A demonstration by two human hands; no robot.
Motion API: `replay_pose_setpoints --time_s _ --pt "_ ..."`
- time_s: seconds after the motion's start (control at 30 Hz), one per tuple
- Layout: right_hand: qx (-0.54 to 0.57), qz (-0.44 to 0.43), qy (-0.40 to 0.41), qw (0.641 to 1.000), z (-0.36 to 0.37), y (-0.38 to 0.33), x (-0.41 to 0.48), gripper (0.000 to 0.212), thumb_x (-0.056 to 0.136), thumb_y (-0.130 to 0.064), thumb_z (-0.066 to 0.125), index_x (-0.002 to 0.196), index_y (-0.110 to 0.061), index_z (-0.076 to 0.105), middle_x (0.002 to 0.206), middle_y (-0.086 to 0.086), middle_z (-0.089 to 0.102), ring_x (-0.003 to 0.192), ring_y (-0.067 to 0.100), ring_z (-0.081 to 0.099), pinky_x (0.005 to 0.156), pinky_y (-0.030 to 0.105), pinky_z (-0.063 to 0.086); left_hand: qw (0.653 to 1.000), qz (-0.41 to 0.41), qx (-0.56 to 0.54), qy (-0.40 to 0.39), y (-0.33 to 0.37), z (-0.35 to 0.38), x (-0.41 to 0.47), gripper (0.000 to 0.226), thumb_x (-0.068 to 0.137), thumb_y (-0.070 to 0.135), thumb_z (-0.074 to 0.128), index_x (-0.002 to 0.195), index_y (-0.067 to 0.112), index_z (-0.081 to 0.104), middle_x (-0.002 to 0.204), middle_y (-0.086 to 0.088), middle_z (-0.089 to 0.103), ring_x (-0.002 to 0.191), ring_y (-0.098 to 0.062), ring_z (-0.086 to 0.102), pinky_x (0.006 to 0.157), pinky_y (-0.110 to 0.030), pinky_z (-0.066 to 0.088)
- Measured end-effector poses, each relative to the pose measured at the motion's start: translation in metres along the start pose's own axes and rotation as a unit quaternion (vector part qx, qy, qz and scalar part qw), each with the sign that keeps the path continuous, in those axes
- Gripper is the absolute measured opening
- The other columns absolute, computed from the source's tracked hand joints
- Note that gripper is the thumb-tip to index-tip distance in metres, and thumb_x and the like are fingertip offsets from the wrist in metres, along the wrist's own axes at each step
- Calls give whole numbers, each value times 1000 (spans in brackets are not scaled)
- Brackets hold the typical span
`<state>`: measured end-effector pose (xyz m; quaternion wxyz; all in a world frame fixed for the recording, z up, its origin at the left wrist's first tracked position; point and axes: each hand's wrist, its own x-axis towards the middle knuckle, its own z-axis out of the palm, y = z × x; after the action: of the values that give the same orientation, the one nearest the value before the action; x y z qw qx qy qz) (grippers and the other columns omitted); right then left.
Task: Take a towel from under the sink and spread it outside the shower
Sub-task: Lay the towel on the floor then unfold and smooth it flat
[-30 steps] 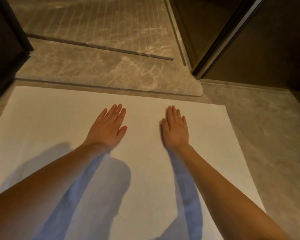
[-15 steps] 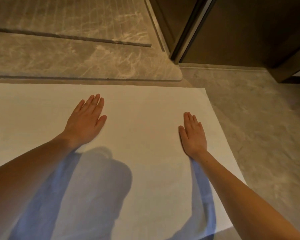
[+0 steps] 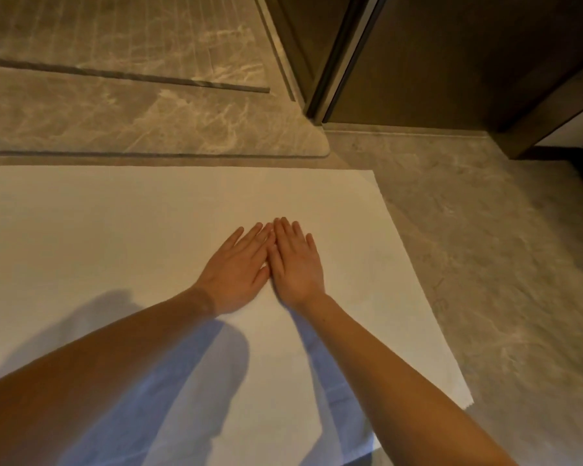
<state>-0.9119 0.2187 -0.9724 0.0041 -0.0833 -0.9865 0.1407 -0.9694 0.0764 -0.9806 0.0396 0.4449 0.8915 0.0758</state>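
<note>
White towel flat on floor by shower threshold; left hand and right hand flat, fingers straight, touching, pressing its middle.

Nothing legible anywhere — only faint marks on the floor (too blurred to read) beside the towel.

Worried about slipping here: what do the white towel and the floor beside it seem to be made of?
The towel looks like matte white cloth, probably cotton: it lies limp and flat with a soft edge. The floor looks like polished marble or marble-look tile: pale veins, faint sheen.
</note>
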Motion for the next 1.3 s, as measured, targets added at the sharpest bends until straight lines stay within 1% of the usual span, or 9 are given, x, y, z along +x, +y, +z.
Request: replay_pose_setpoints --time_s 0.1,0.23,0.33,0.57,0.7,0.9,1.0,1.13,1.3 --pt "-22 19 -6 1000 -6 39 -12 56 104 -38 18 157 -21 10 163 -4 10 151 15 2 121 34 -1 1000 5 4 -8 -5 4 -1 70 93 45 0 154 11 5 162 -6 3 149 -18 0 120 -35 -6" --pt "-33 146 19 989 -36 138 -52 55 105 -32 24 156 -17 10 164 -2 9 151 17 4 122 35 2 1000 -8 23 -18 -5 7 1 66 95 45 -1 153 13 -5 162 -4 -5 149 -16 -6 120 -34 -8" --pt "-38 176 22 983 -48 166 -68 55 105 -29 25 156 -15 11 164 1 11 151 17 5 121 34 0 999 -9 27 -28 -1 2 2 73 89 48 -9 152 12 -6 162 -5 -8 149 -18 -7 120 -34 -6" --pt "-41 167 17 985 -44 165 -67 56 104 -33 21 156 -17 8 164 -1 9 151 16 4 121 34 -1 968 75 67 -230 -20 -66 41 73 99 55 18 153 12 -6 163 -8 -7 149 -20 -3 118 -31 -1" --pt "-40 164 21 985 -44 165 -68 57 103 -34 20 157 -18 7 164 -1 9 150 15 3 122 35 1 966 151 144 -154 -13 -96 88 67 101 49 16 153 11 -4 163 -6 -5 149 -21 -5 118 -33 -5" --pt "-70 174 45 981 -45 147 -57 57 103 -35 14 156 -15 12 164 3 11 151 20 3 122 38 0 998 -21 49 -29 37 -27 98 62 103 40 14 153 9 -3 163 -8 -6 149 -21 -8 120 -37 -7" --pt "-13 89 74 993 -42 98 -17 55 104 -34 19 155 -14 20 162 4 17 150 20 8 121 36 1 997 -65 30 -8 32 -5 103 63 102 39 16 153 7 -1 163 -10 -3 149 -22 -5 120 -39 -6" --pt "51 -12 19 998 -26 43 55 51 106 -29 25 155 -16 19 163 1 17 150 17 7 121 31 1 996 -87 9 0 21 5 102 64 100 37 22 154 12 -4 163 -7 -3 149 -18 -6 120 -37 -5" --pt "39 -86 -46 994 -22 79 90 54 105 -36 24 156 -23 13 163 -3 14 150 14 8 121 33 4 995 -94 -3 27 19 10 103 64 99 37 15 154 8 -2 163 -9 -3 149 -19 -6 121 -39 -3"
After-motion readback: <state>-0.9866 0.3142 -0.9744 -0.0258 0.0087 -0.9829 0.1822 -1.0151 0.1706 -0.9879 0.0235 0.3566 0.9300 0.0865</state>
